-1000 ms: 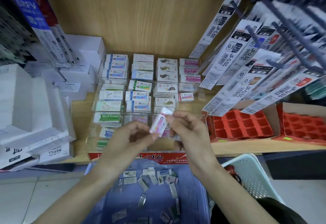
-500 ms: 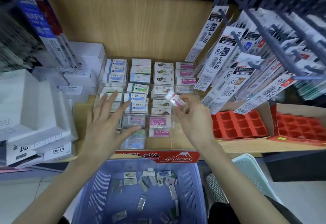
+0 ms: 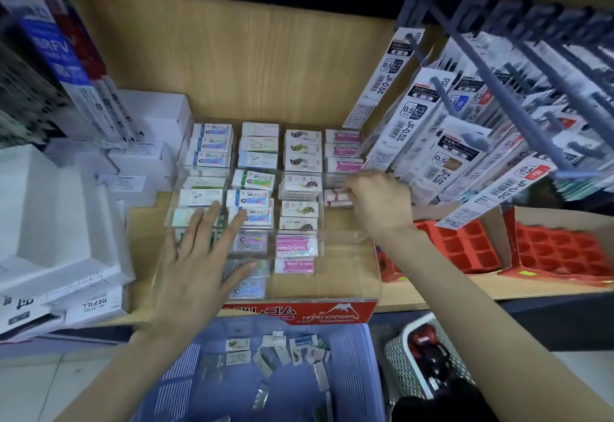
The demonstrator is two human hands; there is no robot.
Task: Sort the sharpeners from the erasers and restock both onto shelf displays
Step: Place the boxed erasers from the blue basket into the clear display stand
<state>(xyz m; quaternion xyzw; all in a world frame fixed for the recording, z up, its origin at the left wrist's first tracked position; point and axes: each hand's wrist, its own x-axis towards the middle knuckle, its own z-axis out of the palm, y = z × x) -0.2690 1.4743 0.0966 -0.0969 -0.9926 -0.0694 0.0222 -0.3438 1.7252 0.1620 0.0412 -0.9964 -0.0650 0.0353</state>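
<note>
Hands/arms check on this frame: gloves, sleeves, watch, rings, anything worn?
Nothing worn that shows. Left hand and right hand are bare: no gloves, rings or markings visible. Left forearm and right forearm are uncovered to the frame edge: no sleeves, watch or bracelets in view.

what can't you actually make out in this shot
Head view only:
Whether the right hand grips the pink eraser: its own back hides the fingertips.
Labels of the boxes under the left hand: covered by it.
Which packets in the blue basket are erasers or sharpeners: too small and blurred.
Contents of the white basket: dark, blurred.
</note>
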